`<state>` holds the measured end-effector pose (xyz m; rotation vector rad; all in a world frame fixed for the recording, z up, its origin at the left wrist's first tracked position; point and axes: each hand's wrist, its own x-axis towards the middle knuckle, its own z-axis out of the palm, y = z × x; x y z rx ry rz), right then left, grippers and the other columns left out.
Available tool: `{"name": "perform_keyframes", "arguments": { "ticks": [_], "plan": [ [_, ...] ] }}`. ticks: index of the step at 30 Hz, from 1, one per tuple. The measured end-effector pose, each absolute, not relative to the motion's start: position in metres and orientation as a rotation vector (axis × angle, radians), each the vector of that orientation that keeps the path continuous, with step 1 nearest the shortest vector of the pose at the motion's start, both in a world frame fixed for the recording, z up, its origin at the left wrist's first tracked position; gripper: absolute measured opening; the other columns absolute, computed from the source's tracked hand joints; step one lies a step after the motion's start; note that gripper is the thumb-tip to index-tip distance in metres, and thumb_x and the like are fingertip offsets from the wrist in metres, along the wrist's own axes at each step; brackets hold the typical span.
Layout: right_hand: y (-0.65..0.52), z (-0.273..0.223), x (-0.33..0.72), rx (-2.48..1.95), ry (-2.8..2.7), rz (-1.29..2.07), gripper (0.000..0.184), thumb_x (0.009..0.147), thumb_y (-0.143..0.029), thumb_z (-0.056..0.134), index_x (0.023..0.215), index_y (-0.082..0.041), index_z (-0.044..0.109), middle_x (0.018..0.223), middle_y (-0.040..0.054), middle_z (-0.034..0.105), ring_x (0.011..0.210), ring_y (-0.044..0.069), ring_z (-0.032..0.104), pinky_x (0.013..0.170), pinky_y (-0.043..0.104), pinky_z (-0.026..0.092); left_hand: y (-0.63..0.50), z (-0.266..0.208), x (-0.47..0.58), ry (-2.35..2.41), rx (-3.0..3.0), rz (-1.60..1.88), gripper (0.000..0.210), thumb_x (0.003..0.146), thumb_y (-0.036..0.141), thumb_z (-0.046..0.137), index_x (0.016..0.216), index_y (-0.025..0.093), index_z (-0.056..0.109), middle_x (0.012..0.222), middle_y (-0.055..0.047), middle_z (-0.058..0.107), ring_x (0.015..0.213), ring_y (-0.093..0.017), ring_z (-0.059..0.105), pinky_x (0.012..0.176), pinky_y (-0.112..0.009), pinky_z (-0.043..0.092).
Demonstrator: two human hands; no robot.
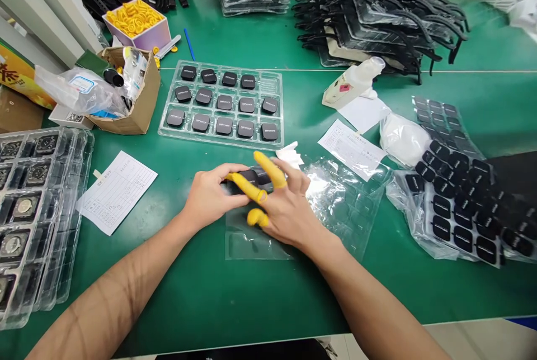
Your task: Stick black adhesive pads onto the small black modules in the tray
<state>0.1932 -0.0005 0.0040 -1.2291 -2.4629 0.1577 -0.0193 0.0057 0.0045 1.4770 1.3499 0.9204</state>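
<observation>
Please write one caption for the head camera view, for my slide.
Left hand and right hand, the latter in yellow finger cots, at a dark piece near a tray of dark squares.

The left hand [203,197] grips a dark piece [252,177] between thumb and finger. The right hand [289,210], fitted with yellow finger covers [271,170], is positioned at the same piece. A clear plastic sheet [346,203] lies beneath the right hand. A clear tray [271,85] beyond contains fourteen dark squares [224,102].
</observation>
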Motion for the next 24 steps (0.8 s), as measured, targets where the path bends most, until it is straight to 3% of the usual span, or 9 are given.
{"name": "perform_keyframes", "arguments": {
  "ticks": [4,7,10,14,18,21,24],
  "plan": [
    [0.0,0.005,0.191,-1.409,-2.312,0.054,0.057,0.098,-0.05,0.053,0.154,-0.041,0.045,0.169,0.0095,0.031,0.15,0.047,0.024,0.111,0.073,0.025,0.006,0.002,-0.019,1.336,1.425,0.947,0.048,0.069,0.031,0.089,0.114,0.023,0.076,0.104,-0.004,0.082,0.093,-0.023,0.078,0.086,-0.032,0.062],
    [0.005,0.007,0.193,-1.279,-2.4,0.14,0.047,0.097,-0.05,0.055,0.143,-0.041,0.058,0.165,0.0087,0.037,0.15,0.047,0.025,0.112,0.071,0.026,0.006,0.001,-0.019,1.335,1.433,0.953,0.046,0.069,0.029,0.088,0.113,0.023,0.077,0.104,-0.004,0.082,0.093,-0.023,0.077,0.086,-0.032,0.062],
    [0.014,0.011,0.198,-1.532,-2.148,0.066,0.037,0.1,-0.045,0.054,0.132,-0.034,0.068,0.154,0.0125,0.052,0.146,0.048,0.031,0.11,0.074,0.026,0.005,0.002,-0.019,1.346,1.423,0.998,0.046,0.07,0.03,0.088,0.114,0.022,0.076,0.107,-0.005,0.081,0.096,-0.023,0.077,0.089,-0.033,0.062],
    [0.016,0.021,0.193,-1.525,-1.77,0.506,0.041,0.097,-0.048,0.06,0.134,-0.032,0.064,0.12,0.0108,0.071,0.112,0.032,0.061,0.101,0.056,0.047,0.004,0.004,-0.019,1.273,1.584,1.01,0.041,0.074,0.028,0.085,0.114,0.023,0.076,0.111,-0.004,0.082,0.1,-0.022,0.077,0.094,-0.032,0.061],
    [0.013,0.031,0.176,-1.424,-1.789,1.038,0.045,0.087,-0.048,0.073,0.129,-0.031,0.066,0.096,0.004,0.073,0.083,0.022,0.062,0.082,0.042,0.054,0.002,0.006,-0.019,1.218,1.673,1.014,0.044,0.074,0.023,0.085,0.118,0.026,0.076,0.115,-0.002,0.081,0.102,-0.022,0.077,0.095,-0.033,0.061],
    [0.04,0.035,0.178,-1.414,-1.673,0.983,0.035,0.086,-0.049,0.075,0.115,-0.03,0.073,0.092,0.0024,0.071,0.08,0.02,0.06,0.081,0.039,0.052,0.001,0.006,-0.019,1.363,1.591,0.983,0.06,0.074,0.029,0.087,0.132,0.028,0.068,0.103,-0.001,0.083,0.086,-0.021,0.078,0.085,-0.034,0.064],
    [0.102,0.033,0.186,-1.385,-1.567,0.761,0.035,0.083,-0.051,0.076,0.108,-0.026,0.075,0.094,0.003,0.07,0.083,0.019,0.06,0.082,0.037,0.051,0.002,0.005,-0.019,1.429,1.6,0.936,0.048,0.085,0.03,0.075,0.132,0.028,0.068,0.104,-0.001,0.083,0.077,-0.022,0.077,0.078,-0.037,0.065]
  ]
}}
